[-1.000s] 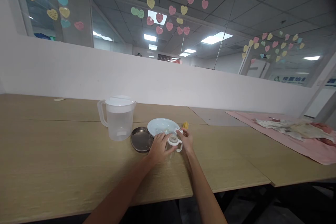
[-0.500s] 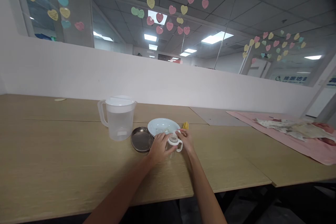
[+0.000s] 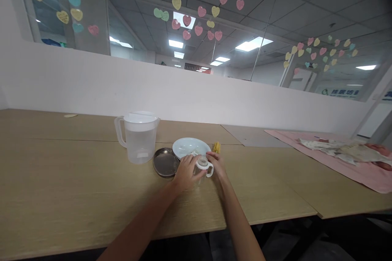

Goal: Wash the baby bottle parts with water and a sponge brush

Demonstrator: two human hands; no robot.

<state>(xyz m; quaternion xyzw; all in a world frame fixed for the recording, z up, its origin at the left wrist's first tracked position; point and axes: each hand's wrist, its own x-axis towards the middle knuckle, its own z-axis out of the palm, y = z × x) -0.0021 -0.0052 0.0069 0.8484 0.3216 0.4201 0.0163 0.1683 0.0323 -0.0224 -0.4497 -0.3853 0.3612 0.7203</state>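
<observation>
- Center of the frame: a person's left hand (image 3: 185, 172) grips a clear bottle (image 3: 202, 164) with a white collar and loop handle, its mouth uncovered and facing up.
- Just right of it, the right hand (image 3: 218, 165) has its fingers bent beside the bottle's handle; whether they hold anything, one cannot tell.
- Beyond the hands, a white bowl (image 3: 191, 140) holds pale bits, too small to make out, near its close rim.
- A yellow object (image 3: 217, 147) lies just off the bowl's right side.
- Left of center, a round metal dish (image 3: 165, 163) sits beside the bowl, a lidded translucent pitcher (image 3: 141, 140) behind it on the wooden desk (image 3: 92, 195).
- At the right edge, pink cloth (image 3: 309, 153) lies under crumpled fabric (image 3: 346, 153).
</observation>
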